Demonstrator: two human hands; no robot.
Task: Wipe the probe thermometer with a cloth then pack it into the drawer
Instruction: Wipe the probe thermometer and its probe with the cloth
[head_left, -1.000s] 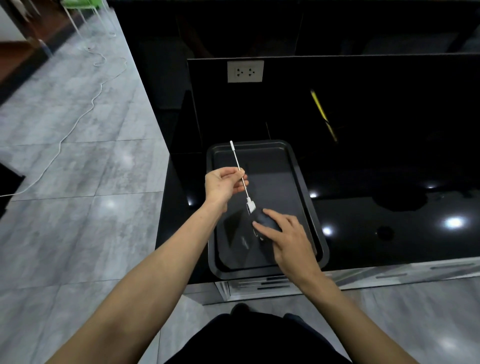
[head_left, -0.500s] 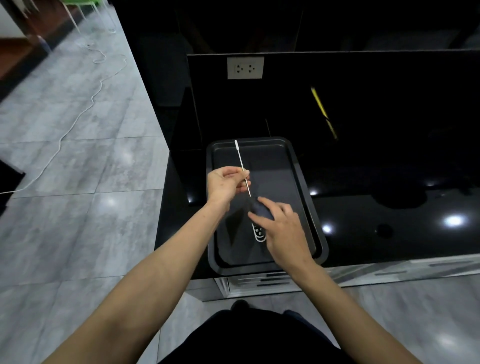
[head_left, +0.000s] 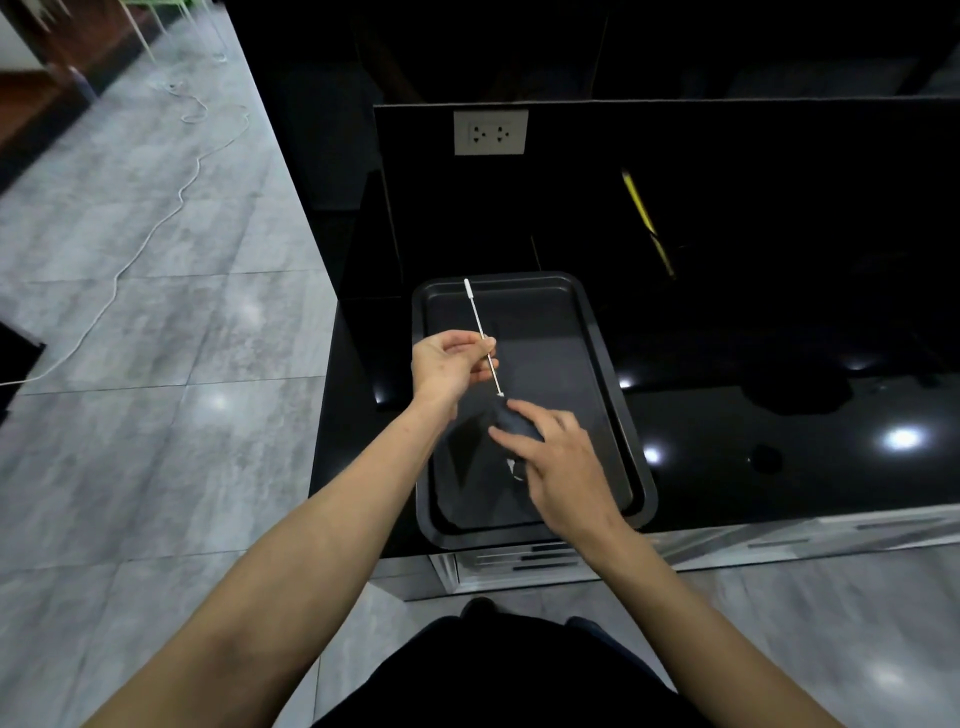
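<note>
The black tray (head_left: 613, 364) sits at the near left end of a glossy black surface (head_left: 779, 441), and everything in play is above it. The left hand (head_left: 449, 364) hovers over the tray's left half, its grip pinching the thin metal stem of the probe thermometer (head_left: 480, 327) between thumb and fingertips about midway along the stem. The stem slants from the tray's far left corner, where its white tip shows, down toward the tray's middle. There its lower end disappears into a dark cloth (head_left: 511, 423) bunched over the thermometer's body. The right hand (head_left: 561, 467) lies over the tray's near half, its grip pressed onto the cloth with the forefinger and thumb closed around the wrapped end; the other fingers are loosely spread over the cloth. A small white patch with dark markings peeks out just under the right hand's thumb side, touching the cloth; it cannot be told for sure what part it is. More of the cloth lies flat on the tray floor toward the near left corner. Beyond the tray's far edge a dark upright panel rises, carrying a white wall socket (head_left: 490, 132). Below the tray's near edge, the front of the unit shows pale drawer fronts (head_left: 519, 558), all closed. Left of the tray lies grey tiled floor (head_left: 156, 364) with a white cable (head_left: 124, 265) trailing across it.
</note>
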